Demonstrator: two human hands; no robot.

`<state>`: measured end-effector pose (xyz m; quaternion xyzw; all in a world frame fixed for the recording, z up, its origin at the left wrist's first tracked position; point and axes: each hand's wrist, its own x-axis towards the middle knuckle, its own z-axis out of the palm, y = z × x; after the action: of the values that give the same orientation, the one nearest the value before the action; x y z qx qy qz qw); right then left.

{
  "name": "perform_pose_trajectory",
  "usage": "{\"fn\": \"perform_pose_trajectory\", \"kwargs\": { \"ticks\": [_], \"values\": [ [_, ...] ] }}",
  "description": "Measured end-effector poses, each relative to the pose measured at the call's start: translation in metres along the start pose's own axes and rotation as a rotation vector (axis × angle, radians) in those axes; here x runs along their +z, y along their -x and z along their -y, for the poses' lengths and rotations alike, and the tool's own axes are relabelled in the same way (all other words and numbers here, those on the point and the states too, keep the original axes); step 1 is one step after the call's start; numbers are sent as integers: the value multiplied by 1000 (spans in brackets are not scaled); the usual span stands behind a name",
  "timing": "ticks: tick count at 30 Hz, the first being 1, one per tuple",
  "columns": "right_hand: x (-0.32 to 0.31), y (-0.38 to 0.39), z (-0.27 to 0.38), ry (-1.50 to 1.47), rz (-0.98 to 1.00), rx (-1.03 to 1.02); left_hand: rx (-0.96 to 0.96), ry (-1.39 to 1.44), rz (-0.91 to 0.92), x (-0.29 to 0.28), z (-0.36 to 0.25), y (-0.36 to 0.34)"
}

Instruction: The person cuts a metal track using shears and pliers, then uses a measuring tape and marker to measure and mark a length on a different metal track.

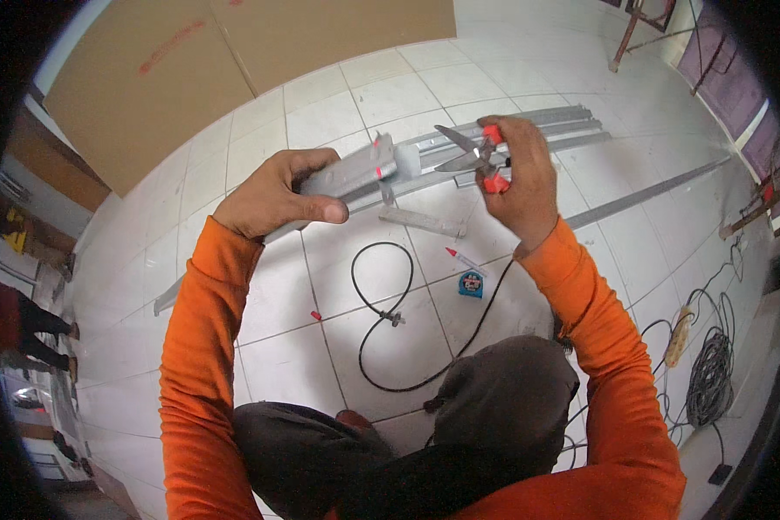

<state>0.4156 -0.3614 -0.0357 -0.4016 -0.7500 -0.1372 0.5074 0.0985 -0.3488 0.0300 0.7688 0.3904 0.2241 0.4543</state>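
My left hand (284,192) is wrapped round a grey metal channel (348,176), its thumb along the near side. The channel's end is raised off the floor, is somewhat blurred, and carries red marks. To the right of that end, my right hand (526,184) grips a pair of tin snips (466,158) with red handles. Their blades are spread and point left, apart from the channel as far as I can see. Below the hands, a short metal piece (423,222) lies on the tiles.
Beyond my hands lie several long metal channels (572,126). Nearer are a red-tipped marker (464,258), a blue tape measure (471,284), a red cap (315,315) and a looped black cable (355,342). Coiled cable (711,377) lies right; brown board (165,95) stands far left. Another person (39,329) is at left.
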Motion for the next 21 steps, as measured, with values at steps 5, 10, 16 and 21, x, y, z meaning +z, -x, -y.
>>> {"fn": "perform_pose_trajectory", "kwargs": {
  "ticks": [5, 10, 16, 21],
  "values": [
    [-10, -42, -5, 46, -23, -172, -76, 83, 39, 0, -11, 16],
    [-4, -57, 2, 59, 64, -271, -67, 267, 124, 3, -10, 18],
    [5, -47, 9, 1, 60, -297, -37, 267, 198, -3, -11, 20],
    [6, -39, 20, -5, 115, -246, -57, 283, 233, -4, -8, 22]
  ]
}}
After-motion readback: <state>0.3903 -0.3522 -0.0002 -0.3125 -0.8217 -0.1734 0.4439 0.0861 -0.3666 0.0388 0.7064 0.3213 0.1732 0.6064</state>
